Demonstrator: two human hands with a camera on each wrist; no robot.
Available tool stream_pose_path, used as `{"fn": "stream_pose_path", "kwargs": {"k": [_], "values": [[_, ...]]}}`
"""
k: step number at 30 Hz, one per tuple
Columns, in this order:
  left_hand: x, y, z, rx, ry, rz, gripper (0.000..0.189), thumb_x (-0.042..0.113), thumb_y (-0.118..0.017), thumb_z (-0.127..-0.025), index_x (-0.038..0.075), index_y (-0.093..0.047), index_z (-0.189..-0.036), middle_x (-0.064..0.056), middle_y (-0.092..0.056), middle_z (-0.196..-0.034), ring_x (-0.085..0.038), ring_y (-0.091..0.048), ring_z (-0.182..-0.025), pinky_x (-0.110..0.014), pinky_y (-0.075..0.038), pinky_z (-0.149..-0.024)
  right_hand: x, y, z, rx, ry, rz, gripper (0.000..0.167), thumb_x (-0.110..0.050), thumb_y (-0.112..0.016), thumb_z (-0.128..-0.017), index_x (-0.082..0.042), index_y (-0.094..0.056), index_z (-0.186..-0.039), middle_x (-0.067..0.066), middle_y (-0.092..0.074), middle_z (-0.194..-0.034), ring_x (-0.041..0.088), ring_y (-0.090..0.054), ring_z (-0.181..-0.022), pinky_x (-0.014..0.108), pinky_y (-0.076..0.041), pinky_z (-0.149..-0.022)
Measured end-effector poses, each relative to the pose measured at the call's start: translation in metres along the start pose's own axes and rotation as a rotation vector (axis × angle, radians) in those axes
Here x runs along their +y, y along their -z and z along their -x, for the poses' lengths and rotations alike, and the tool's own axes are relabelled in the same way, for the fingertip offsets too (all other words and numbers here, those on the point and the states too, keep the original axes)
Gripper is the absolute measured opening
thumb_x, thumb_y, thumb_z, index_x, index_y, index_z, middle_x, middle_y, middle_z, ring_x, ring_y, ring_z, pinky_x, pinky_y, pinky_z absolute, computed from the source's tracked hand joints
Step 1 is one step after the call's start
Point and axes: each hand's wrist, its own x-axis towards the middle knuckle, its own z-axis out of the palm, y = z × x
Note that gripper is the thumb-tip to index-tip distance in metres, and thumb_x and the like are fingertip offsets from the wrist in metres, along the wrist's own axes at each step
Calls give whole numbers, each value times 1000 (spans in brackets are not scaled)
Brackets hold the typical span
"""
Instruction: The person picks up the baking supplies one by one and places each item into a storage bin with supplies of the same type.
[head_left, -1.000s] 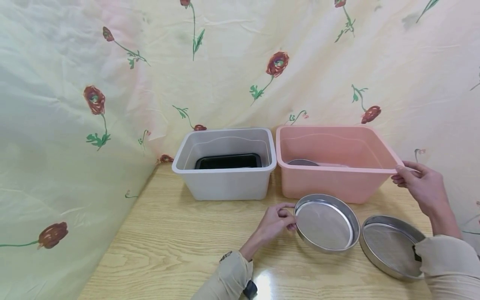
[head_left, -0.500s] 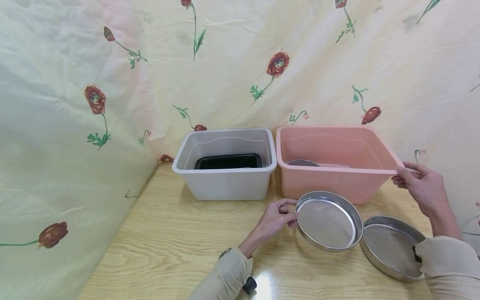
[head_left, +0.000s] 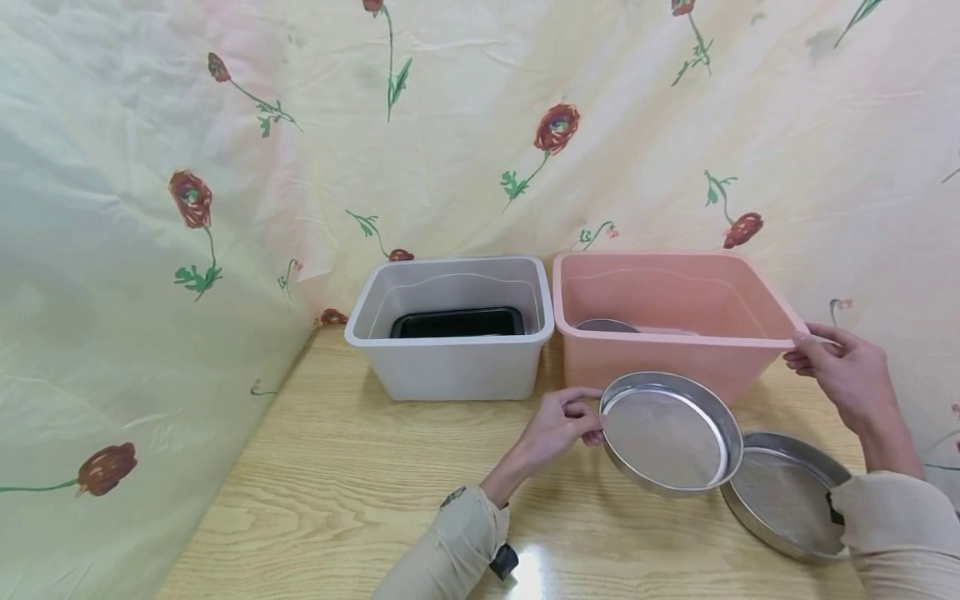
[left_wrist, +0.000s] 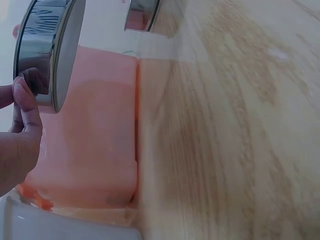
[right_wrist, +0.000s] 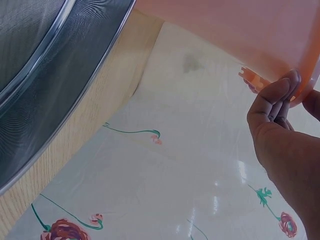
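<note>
My L fingers (head_left: 574, 395) pinch a sieve (head_left: 663, 437), R fingers (right_wrist: 272, 97) grip the pink bin (head_left: 600, 362); edge farthest from L pinch could dip (one-sided hold, btw).

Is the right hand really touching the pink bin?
Touching. The right wrist view shows the right hand pinching the pink bin by its rim.

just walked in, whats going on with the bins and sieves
A person's left hand pinches the edge of a round metal sieve, holding it off the table in front of the pink bin. The right hand grips that bin's near right corner. A second sieve lies on the table. The gray bin holds a black tray.
</note>
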Motion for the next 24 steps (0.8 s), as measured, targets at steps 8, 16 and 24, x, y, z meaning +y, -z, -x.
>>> {"fn": "stream_pose_path", "kwargs": {"k": [8, 16, 24], "values": [[11, -4, -5, -3, -27, 34, 35, -10, -63, -94, -14, -61, -129, -17, -70, -78, -10, -64, -63, -20, -56, -61, 0, 0, -1, 6, -5, 8, 34, -1, -58, -103, -32, -70, -94, -8, -73, -72, 4, -69, -62, 14, -57, -57], [23, -3, -6, -7, -10, 54, 35, -10, -64, -94, -13, -62, -129, -12, -69, -77, -10, -64, -63, -19, -55, -60, 0, -1, 0, 3, -10, -15, 34, -1, -58, -103, -31, -71, -94, -7, -72, -72, 4, -69, -62, 14, -57, -57], [33, -4, -9, -23, -23, 22, 36, -8, -64, -96, -12, -61, -131, -31, -68, -86, -10, -64, -65, -19, -55, -62, 1, 0, 0, 2, 9, -52, 34, 1, -58, -102, -29, -72, -94, -6, -73, -72, 5, -69, -61, 14, -57, -57]]}}
